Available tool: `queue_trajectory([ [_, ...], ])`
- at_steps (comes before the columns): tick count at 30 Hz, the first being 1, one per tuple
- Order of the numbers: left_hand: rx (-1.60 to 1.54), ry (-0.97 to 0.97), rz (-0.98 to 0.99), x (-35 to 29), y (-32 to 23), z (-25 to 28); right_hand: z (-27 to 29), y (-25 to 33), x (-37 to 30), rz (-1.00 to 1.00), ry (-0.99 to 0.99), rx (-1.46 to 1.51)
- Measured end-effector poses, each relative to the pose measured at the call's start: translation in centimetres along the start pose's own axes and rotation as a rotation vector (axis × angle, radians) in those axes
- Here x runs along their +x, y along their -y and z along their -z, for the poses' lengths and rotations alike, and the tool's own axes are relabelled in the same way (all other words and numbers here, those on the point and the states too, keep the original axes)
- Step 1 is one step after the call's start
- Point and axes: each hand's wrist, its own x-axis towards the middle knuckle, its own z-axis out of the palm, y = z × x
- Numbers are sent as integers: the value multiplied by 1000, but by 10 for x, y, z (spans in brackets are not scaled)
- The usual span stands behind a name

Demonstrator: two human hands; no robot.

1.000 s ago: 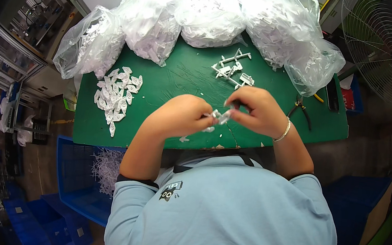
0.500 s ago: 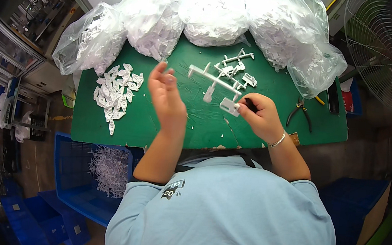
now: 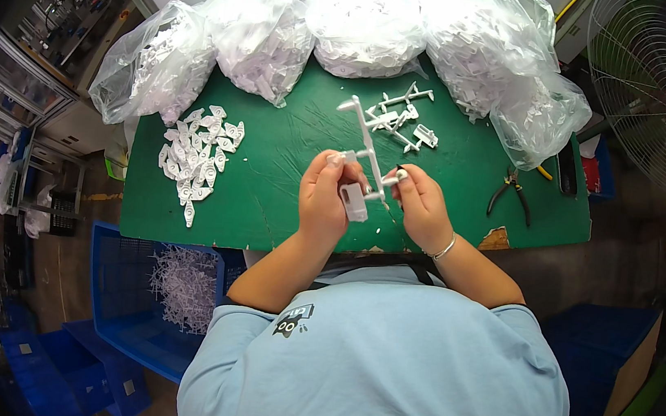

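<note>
Left hand lowered onto the white sprue, now turned steeply in the frame

Half a second ago the left hand was raised clear and the sprue lay slantwise across the frame, held by the right hand alone; both hands are now on it.

Largest is the green surface, spanning the middle of the frame. Clear bags packed with white parts line its far edge along the top. At lower left, a blue crate holds a tangle of thin white scrap. A heap of flat white pieces lies on the left of the surface.

The sprue is at the centre of the frame, between the hands, a boxy part at its lower left. The left hand grips it with curled fingers; the right hand pinches its lower end between thumb and fingertips. More branched white parts lie just beyond, right of centre. Smallest, dark-handled pliers rest farther right, their handles spread.
</note>
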Motion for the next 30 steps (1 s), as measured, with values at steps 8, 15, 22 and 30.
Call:
queue_trajectory([
  [8,177,31,175,-14,0,-9,-3,10,5,155,171,-78],
  [15,114,30,212,-24,-5,-17,-11,-2,1,158,260,284],
  [22,70,77,204,-26,1,-18,-15,-5,0,209,318,469],
  [30,102,111,265,-37,1,-25,-10,-6,30,686,-26,-150],
])
